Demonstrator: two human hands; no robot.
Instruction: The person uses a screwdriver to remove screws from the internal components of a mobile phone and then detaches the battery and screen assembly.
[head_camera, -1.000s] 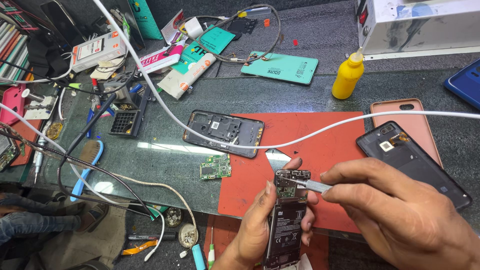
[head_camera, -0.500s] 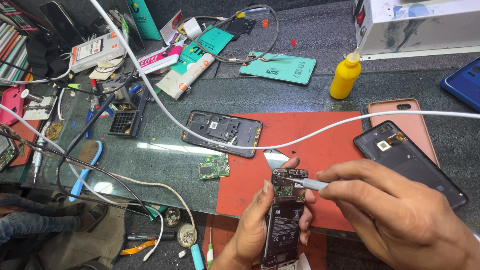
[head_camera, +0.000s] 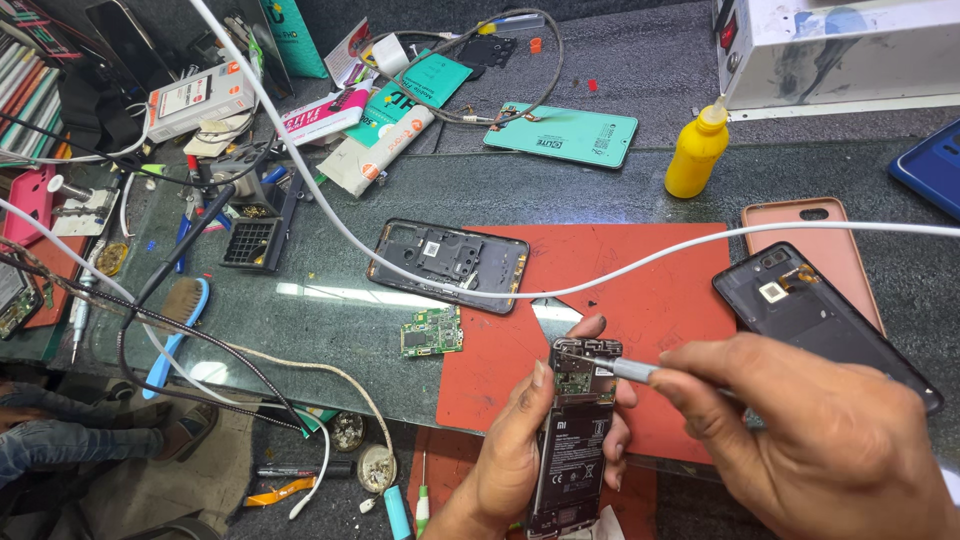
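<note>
My left hand is wrapped around an opened black smartphone with its back cover off, thumb on the left edge, fingers curled round the right side, held upright over the near edge of the red rubber work mat. Battery and the small green board at the top of the phone are exposed.

My right hand is closed in a pen grip on a thin grey metal tool; its tip sits on the board area at the top of the phone.

Around it:
- black phone mid-frame with empty cutouts lies flat, straddling the mat's left edge and the glass bench top
- loose small green circuit board on the glass, just left of the mat
- black phone back cover on the mat's right edge, overlapping a pink phone case
- white cable runs across the mat above the phone
- yellow squeeze bottle stands well behind the mat
</note>
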